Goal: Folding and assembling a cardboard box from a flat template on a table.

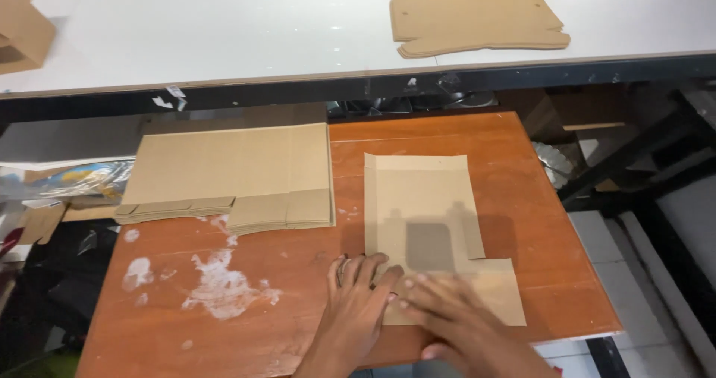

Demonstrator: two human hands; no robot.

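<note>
Both hands flat on the cardboard blank (429,229): left hand (358,300) presses its near-left corner, right hand (455,318) just beside it on the near flap. Left of the blank lies a stack of flat cardboard (231,173); all sit on the orange-brown table (298,273)

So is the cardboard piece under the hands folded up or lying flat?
Lying flat: the cardboard blank is spread on the orange table, no panel raised. The left hand and right hand press its near edge.
</note>
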